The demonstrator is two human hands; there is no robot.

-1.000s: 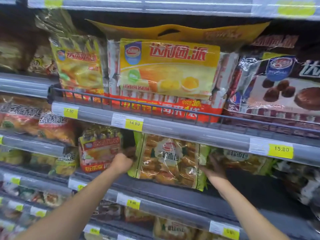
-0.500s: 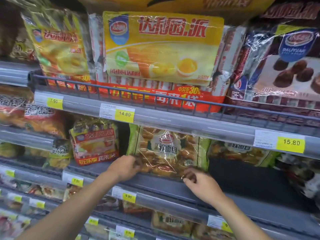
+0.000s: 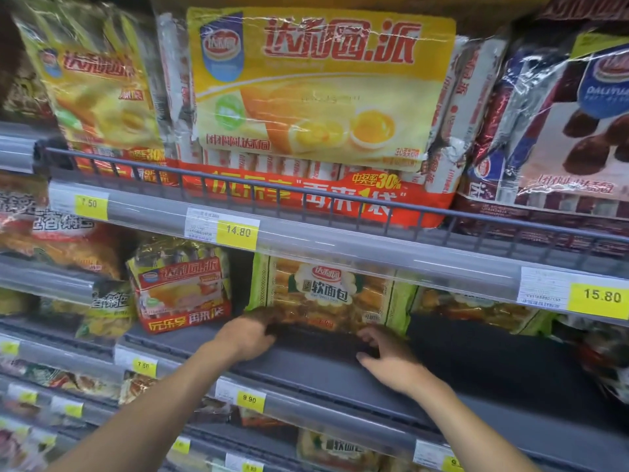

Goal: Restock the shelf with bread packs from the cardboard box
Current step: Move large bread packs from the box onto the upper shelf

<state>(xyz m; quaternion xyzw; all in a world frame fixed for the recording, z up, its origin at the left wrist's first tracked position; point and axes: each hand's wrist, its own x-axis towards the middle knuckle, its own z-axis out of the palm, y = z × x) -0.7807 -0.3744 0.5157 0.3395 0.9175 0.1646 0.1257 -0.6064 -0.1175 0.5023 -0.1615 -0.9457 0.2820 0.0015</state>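
Over the last second both hands have dropped from the sides of the bread pack [image 3: 326, 294] to its bottom edge, and the pack now stands more upright on the middle shelf [image 3: 510, 369], tucked under the price rail. That suggests this pack is nearly placed, with only a final nudge left.

The hands are apart. The left hand [image 3: 246, 338] has its fingers curled at the pack's lower left corner, too blurred to tell whether it pinches the wrapper. The right hand [image 3: 391, 361] has loose, spread fingers at the lower right edge. The cardboard box is out of view.

The pack reads 软面包 under a 达利园 logo. The yellow pack [image 3: 320, 90] above reads 达利园.派, with 30% on its red band. Tags read 14.80 [image 3: 238, 231], 15.80 [image 3: 599, 296] and 9.90 [image 3: 249, 399].
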